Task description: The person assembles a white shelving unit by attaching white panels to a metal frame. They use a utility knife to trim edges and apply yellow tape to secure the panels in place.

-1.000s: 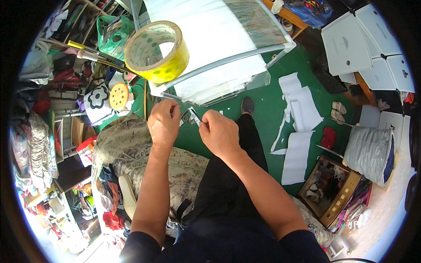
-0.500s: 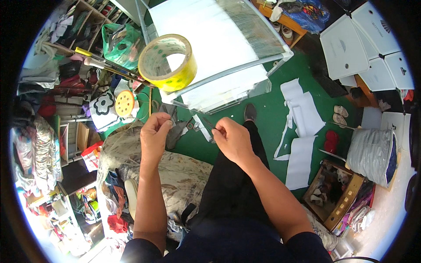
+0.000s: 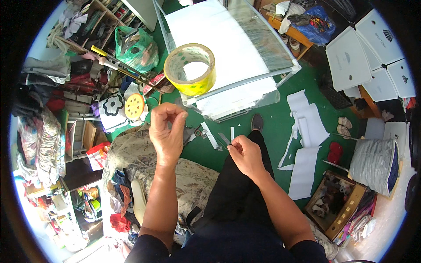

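Note:
In my right hand (image 3: 246, 154), thumb and fingers pinch a thin grey blade-like strip (image 3: 224, 139) that points up and to the left. My left hand (image 3: 167, 133) is raised with its fingers curled toward the thumb; whatever it may pinch is too small to make out. Just beyond it, a wide roll of yellow tape (image 3: 196, 86) rests at the near left corner of a metal-framed rack with clear plastic sides. A large white sheet (image 3: 219, 39) covers the top of this rack.
White cut-offs (image 3: 307, 168) lie on the green floor (image 3: 272, 144) to the right. Narrow white strips (image 3: 209, 135) lie ahead of my hands. A camouflage-patterned cloth (image 3: 131, 151) spreads at the left, beside cluttered shelves. White boxes (image 3: 351, 59) stack at the far right.
My left hand has turned, showing more of its curled fingers. My right hand has moved slightly down and right with the strip. The whole view has shifted a little.

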A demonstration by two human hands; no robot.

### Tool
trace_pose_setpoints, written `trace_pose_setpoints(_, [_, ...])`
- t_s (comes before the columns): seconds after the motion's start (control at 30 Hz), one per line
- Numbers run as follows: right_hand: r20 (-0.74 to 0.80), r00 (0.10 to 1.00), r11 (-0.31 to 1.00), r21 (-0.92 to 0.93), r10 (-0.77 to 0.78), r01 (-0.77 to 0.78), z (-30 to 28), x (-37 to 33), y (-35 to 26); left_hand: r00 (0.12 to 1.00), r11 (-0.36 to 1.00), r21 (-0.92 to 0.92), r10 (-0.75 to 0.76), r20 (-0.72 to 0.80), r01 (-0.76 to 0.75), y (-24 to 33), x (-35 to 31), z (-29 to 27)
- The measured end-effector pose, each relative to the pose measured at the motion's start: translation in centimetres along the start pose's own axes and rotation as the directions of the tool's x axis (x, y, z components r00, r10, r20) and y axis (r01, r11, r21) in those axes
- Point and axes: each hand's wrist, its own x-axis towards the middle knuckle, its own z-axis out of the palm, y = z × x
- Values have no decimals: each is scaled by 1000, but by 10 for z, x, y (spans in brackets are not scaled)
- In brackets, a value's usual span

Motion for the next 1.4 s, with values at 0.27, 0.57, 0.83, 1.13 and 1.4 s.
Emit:
trace_pose_setpoints(0.27, [-39, 999, 1000, -6, -3, 2, -7, 0, 7, 992, 986, 163, 57, -116, -37, -28, -2, 17])
trace_pose_setpoints(0.57, [-73, 995, 985, 167, 66, -53, 10, 14, 6, 977, 967, 143, -208, -45, 213, -73, -28, 21])
trace_pose_setpoints(0.83, [-124, 990, 979, 199, 61, -36, 49, 60, -13, 960, 909, 315, -280, -18, 271, -76, -35, 40])
trace_pose_setpoints(1.13, [-288, 955, 990, 87, -78, 107, 62, 68, -16, 971, 900, 367, -231, -59, 236, -78, -31, 46])
trace_pose_setpoints(1.4, [-195, 977, 940, 342, 83, -12, 59, 79, -21, 951, 855, 424, -303, -61, 300, -81, -28, 42])
